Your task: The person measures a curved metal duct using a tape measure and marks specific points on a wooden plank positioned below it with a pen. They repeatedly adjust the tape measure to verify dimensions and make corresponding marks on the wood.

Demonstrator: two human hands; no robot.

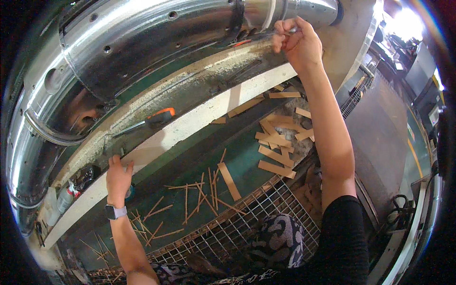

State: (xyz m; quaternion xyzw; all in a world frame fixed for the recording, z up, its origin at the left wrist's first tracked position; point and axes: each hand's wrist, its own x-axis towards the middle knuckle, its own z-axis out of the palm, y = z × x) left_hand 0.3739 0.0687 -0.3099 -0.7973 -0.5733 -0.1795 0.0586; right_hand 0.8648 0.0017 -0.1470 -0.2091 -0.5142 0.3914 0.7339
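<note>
My left hand [118,180], with a watch on its wrist, rests at the white beam [199,124], thumb and fingers apart. Just beyond its fingertips lies a screwdriver [156,115] with an orange and black handle, in the trough behind the beam. My right hand [302,44] is raised at the far end of the big shiny metal cylinder [142,39]. Its fingers are curled and blurred around a small metal thing [293,30], too small to name. An orange-tipped item [243,43] lies under the cylinder to the left of that hand.
Flat brown strips [274,153] are heaped below the beam at right, and thin sticks [199,194] are scattered on the green surface [171,224]. A wire grid [221,228] lies before my legs. A bottle [65,199] stands in the trough at left.
</note>
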